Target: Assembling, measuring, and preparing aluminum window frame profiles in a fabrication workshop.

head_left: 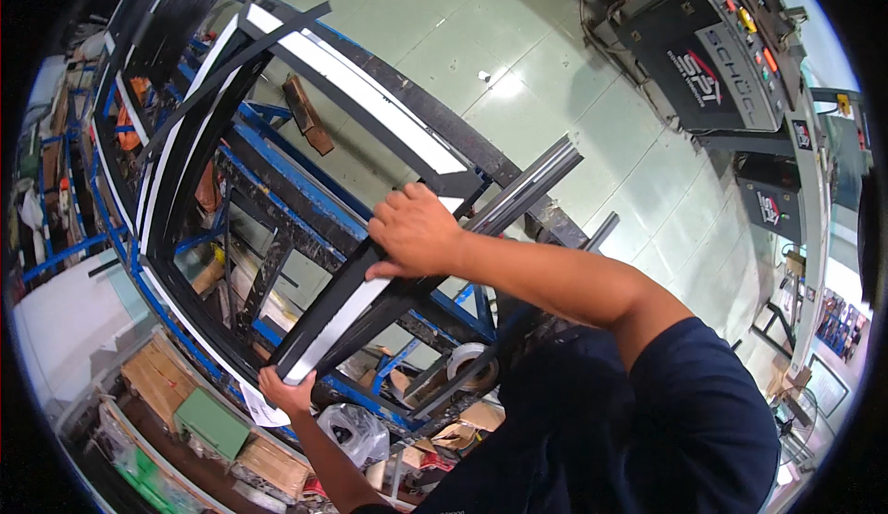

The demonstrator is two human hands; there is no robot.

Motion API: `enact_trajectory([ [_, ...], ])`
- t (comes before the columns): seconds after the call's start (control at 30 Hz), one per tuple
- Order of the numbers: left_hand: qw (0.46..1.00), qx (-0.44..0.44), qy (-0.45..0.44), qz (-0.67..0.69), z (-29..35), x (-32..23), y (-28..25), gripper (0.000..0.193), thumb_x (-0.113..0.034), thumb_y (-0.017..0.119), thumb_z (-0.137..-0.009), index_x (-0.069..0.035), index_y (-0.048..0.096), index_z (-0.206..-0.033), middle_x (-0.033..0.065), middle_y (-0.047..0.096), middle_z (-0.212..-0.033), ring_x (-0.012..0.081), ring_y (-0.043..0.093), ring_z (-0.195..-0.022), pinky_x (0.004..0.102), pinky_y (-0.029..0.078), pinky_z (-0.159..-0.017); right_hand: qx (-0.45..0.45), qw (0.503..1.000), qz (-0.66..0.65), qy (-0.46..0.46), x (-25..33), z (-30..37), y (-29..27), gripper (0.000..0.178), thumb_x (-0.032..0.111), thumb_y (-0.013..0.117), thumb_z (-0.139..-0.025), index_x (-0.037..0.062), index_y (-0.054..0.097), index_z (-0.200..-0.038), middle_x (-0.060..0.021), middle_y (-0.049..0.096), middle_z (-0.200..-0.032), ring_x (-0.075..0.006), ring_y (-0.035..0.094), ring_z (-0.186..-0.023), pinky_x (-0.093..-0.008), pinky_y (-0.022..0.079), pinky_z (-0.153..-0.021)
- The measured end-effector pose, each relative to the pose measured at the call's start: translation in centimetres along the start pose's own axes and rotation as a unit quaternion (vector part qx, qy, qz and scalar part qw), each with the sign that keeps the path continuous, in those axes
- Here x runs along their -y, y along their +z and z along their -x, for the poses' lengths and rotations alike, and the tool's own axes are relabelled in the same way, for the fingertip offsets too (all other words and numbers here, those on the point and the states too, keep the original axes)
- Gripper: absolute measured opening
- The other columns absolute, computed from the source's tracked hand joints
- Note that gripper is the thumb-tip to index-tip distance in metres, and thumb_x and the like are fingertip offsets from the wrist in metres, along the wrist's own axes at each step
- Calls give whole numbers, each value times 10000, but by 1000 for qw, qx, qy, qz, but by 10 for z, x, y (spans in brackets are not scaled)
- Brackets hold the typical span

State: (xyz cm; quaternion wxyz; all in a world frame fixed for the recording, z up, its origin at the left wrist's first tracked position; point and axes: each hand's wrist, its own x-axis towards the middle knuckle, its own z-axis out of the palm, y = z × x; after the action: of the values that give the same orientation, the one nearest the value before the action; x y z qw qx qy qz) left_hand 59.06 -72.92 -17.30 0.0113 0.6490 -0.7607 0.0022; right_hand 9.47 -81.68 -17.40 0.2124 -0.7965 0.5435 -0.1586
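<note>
A large black frame with white strips along its faces lies across a blue metal workbench. My right hand is closed over the near black bar of this frame at its upper end, thumb on the near side and fingers over the far edge. Around the bar's lower end, close to the frame's corner, my left hand is closed too. A white strip runs along the bar between both hands. What lies under my palms is hidden.
A loose dark strip crosses the frame's far left corner. Metal profiles jut out at the right. Below the bench are a tape roll, a clear plastic bag and a green box. A machine stands far right.
</note>
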Motion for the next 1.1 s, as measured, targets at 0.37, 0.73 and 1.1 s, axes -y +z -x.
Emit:
enact_trajectory([
  [0.37,1000,1,5,-30,2,17,14,716,-361,920,-434,-4,485,-876,178,516,-904,441,511,-923,539,417,-841,-49,997,-58,-14,-12,-2,21,534,632,735,-766,107,701,-857,-3,589,-847,-190,585,-911,-349,402,-812],
  [0.73,999,6,-4,-44,4,15,19,724,-342,890,-491,28,490,-967,228,497,-951,489,499,-963,568,404,-879,-42,998,5,-42,-16,1,22,553,667,660,-812,125,723,-900,22,572,-843,-169,573,-889,-335,386,-792],
  [1.1,999,12,-10,-43,3,13,16,689,-242,892,-478,26,483,-964,239,500,-971,502,494,-994,578,402,-898,24,998,-27,-46,-19,-3,16,554,636,641,-874,92,733,-930,4,614,-851,-185,601,-902,-352,393,-825],
])
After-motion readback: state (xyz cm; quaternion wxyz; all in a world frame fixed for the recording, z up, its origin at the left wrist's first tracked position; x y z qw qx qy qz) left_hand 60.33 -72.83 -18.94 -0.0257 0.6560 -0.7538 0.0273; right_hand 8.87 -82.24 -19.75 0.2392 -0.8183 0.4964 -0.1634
